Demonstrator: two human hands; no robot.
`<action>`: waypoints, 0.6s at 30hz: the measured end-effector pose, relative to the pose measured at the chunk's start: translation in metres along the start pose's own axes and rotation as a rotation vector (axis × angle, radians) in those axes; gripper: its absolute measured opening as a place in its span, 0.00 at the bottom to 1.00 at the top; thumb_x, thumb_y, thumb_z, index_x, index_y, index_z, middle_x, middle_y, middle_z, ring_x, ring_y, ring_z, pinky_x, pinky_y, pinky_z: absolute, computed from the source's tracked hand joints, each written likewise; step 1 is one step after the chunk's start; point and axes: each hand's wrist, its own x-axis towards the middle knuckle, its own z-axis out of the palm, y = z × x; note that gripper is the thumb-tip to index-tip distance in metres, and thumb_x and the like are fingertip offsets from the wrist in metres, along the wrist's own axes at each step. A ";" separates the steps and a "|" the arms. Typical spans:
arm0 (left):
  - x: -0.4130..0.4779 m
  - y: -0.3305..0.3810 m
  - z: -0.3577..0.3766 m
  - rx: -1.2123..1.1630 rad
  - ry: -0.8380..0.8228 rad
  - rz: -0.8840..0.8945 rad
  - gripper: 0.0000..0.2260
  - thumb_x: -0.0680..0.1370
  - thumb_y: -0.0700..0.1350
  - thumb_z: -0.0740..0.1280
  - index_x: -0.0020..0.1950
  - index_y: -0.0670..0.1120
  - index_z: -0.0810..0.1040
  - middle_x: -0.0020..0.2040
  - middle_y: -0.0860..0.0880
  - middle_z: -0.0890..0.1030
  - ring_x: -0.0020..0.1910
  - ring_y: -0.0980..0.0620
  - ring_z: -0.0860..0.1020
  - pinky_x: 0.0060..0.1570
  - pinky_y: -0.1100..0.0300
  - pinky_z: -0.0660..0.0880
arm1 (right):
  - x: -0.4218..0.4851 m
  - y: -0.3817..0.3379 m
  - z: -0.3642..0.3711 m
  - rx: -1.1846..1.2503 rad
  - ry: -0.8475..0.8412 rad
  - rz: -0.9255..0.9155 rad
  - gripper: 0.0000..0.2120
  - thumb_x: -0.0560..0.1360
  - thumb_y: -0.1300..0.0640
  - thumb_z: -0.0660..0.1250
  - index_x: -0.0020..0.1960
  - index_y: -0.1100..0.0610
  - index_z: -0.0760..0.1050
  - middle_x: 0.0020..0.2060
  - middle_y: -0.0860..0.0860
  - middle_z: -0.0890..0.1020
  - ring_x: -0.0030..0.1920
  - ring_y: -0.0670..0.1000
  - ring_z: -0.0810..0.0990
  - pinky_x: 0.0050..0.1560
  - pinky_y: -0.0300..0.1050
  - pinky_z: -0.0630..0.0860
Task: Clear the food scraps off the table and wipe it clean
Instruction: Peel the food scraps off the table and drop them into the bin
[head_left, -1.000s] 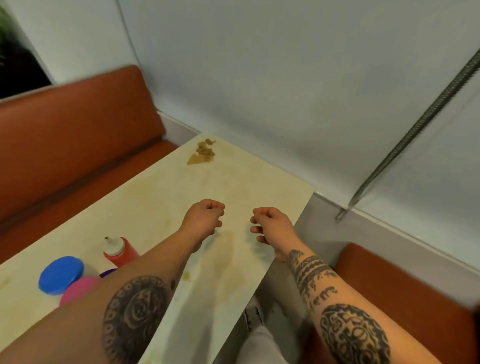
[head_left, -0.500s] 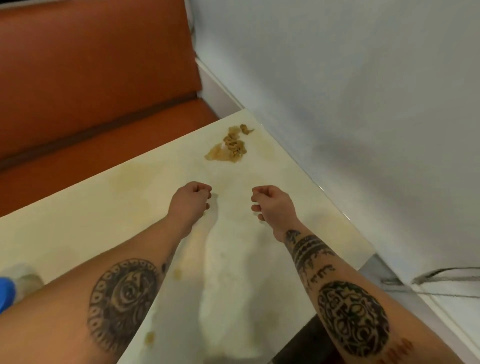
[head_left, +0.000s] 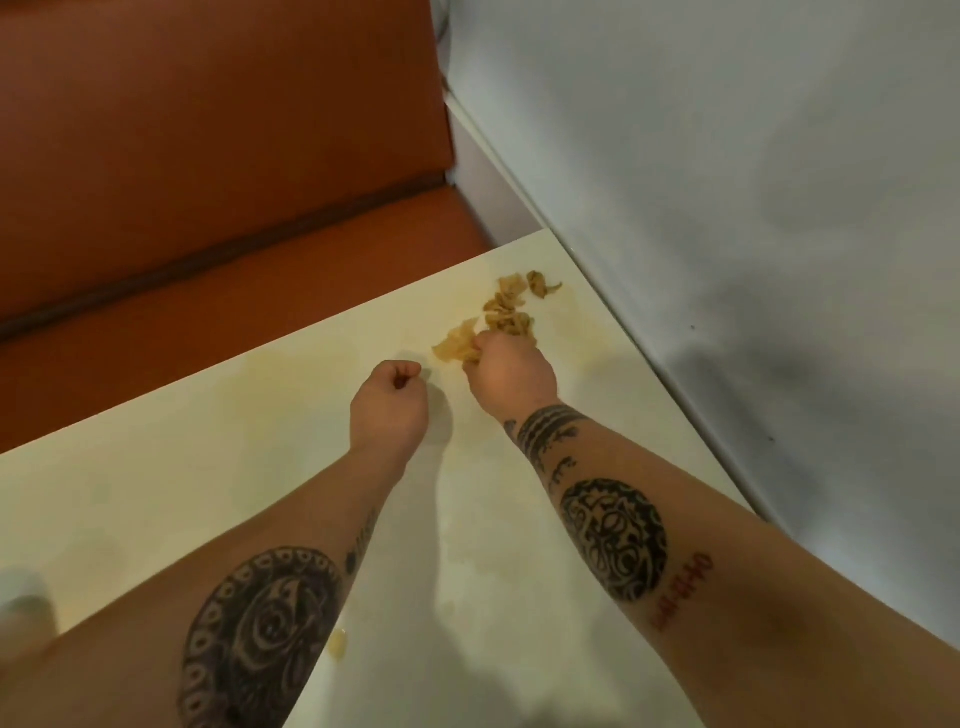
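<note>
left of the food scraps (head_left: 506, 317), the orange bench seat (head_left: 208, 156) lies right below the edge of the surface (head_left: 156, 467), so a careless sweep could flick bits onto it, i'd say. just left of the pile the left hand (head_left: 389, 400) is curled in an empty fist, not cupped to catch anything. on the pile's near edge the right hand (head_left: 511, 371) bunches its fingers round a clump; a loose grab may crumble it. right of the pile, crumbs could lodge against the wall (head_left: 727, 208). the scraps sit near the surface's far corner: thin, crinkled, tan flakes, some translucent. surface pale, glossy, yellow-stained; bench smooth and padded; wall flat grey.
</note>
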 end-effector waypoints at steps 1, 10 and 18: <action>0.003 -0.002 0.000 -0.004 0.017 0.000 0.08 0.81 0.46 0.63 0.57 0.53 0.80 0.54 0.51 0.83 0.54 0.44 0.81 0.58 0.46 0.80 | -0.001 0.003 0.003 -0.018 0.023 -0.011 0.11 0.81 0.52 0.63 0.60 0.51 0.79 0.52 0.52 0.83 0.51 0.57 0.82 0.44 0.45 0.73; 0.006 0.012 0.015 -0.005 0.071 0.077 0.12 0.83 0.41 0.59 0.56 0.55 0.78 0.58 0.52 0.81 0.57 0.44 0.80 0.60 0.44 0.79 | -0.055 0.033 -0.002 0.731 0.305 -0.104 0.03 0.79 0.57 0.68 0.46 0.55 0.77 0.45 0.49 0.76 0.43 0.48 0.76 0.46 0.38 0.73; 0.005 0.032 0.056 0.215 -0.041 0.342 0.13 0.81 0.43 0.65 0.64 0.51 0.80 0.64 0.50 0.78 0.58 0.48 0.79 0.57 0.56 0.76 | -0.071 0.060 -0.051 1.341 0.168 0.354 0.18 0.85 0.46 0.57 0.55 0.57 0.80 0.43 0.51 0.85 0.41 0.48 0.80 0.42 0.44 0.76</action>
